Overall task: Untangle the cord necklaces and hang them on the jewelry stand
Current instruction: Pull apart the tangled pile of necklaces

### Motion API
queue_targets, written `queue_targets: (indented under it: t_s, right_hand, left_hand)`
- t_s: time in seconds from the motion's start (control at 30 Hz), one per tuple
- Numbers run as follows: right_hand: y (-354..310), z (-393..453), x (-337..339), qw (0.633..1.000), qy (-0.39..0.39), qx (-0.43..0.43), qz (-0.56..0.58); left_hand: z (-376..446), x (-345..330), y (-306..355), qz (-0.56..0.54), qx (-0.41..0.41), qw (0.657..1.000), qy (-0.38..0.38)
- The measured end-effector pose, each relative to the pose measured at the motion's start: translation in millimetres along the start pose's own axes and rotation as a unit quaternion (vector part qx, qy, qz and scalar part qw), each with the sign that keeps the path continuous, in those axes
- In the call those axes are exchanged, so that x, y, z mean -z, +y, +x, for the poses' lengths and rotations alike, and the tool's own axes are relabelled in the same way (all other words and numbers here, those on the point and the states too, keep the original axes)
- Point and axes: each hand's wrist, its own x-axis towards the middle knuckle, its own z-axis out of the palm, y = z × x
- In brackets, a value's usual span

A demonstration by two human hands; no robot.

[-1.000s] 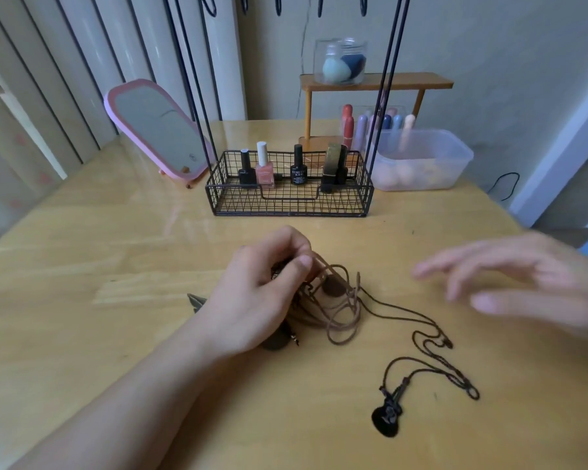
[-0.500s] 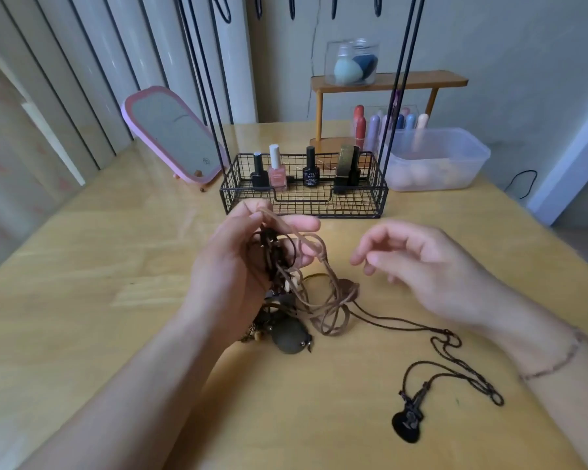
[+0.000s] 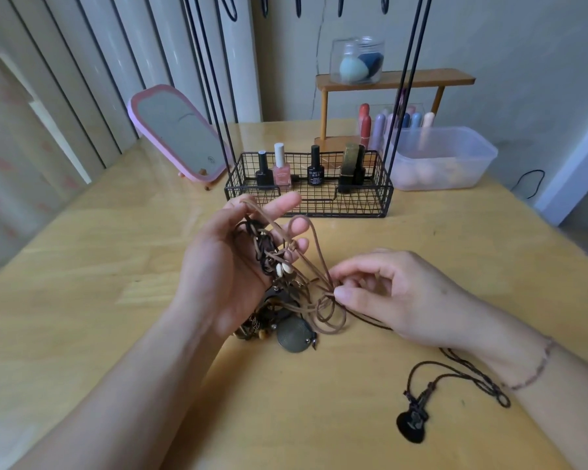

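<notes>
The untangling looks barely begun. The left hand (image 3: 231, 262), palm up with fingers loosely spread, carries the tangle of cord necklaces (image 3: 282, 276) draped over its fingers, while the right hand (image 3: 387, 293) pinches a light brown suede cord (image 3: 314, 252) at the knot. One dark cord necklace with a guitar pendant (image 3: 413, 424) trails across the table (image 3: 82, 317), apparently still joined to the bundle. The hooks (image 3: 297, 6) of the jewelry stand (image 3: 309, 198) show no necklaces. Nail polish bottles (image 3: 280, 166) fill its wire basket; a pink mirror (image 3: 180, 134) and plastic tub (image 3: 445, 157) flank it, well apart from the hands.
</notes>
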Motion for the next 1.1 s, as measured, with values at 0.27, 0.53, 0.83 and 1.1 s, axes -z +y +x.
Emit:
queue_targets:
  t_s: [0.27,0.53,0.83,1.1]
  right_hand:
    - [3,2,6,0.992,0.031,-0.004,0.12]
    - [1,-2,9,0.962,0.017,-0.104,0.25]
    - [-4,-10,12,0.991,-0.046,-0.12,0.039]
    - [5,-8,3,0.994,0.015,-0.091,-0.059]
  left_hand:
    - [2,5,2,0.056,0.02,0.998,0.026]
    - [5,5,2,0.1,-0.019,0.986,0.129]
    - [13,19,4,0.31,-0.066,0.918,0.236]
    - [-2,10,-19,0.73,-0.241,0.615,-0.173]
